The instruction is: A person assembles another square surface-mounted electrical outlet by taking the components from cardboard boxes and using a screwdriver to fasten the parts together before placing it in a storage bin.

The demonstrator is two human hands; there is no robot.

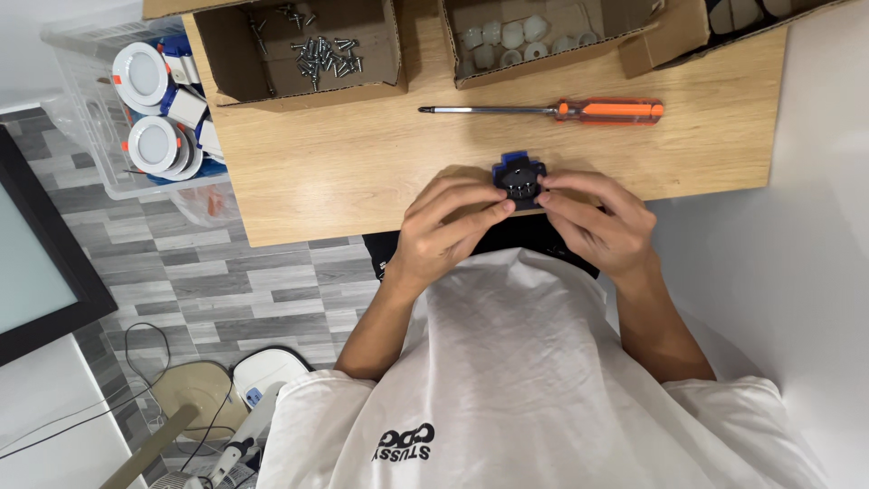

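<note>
While I sit at the edge of the wooden table (362, 172), I hold a small black and blue plastic part (519, 180) between both hands, just above the near edge of the table. My left hand (444, 231) pinches it from one side, with the fingers closed on it. My right hand (602, 222) pinches it from the other side, closed on it too. I think I hold it with both hands so it does not wobble, and close to me so I can look at the little metal bits in its middle.

The screwdriver (552, 110) with the orange handle lies flat on the table just past my hands. It is easy to reach there. Behind it sits an open cardboard box of screws (317, 54), and next to that a cardboard box of small white caps (516, 36). The boxes keep the tiny things from rolling away.

The table is light wood and bare where I work. On my left, a clear plastic bin (86, 109) holds round white lamps (145, 77). The floor (226, 290) has grey tiles. Some cables (136, 362) lie down there. A white wall (815, 226) is on my right.
</note>
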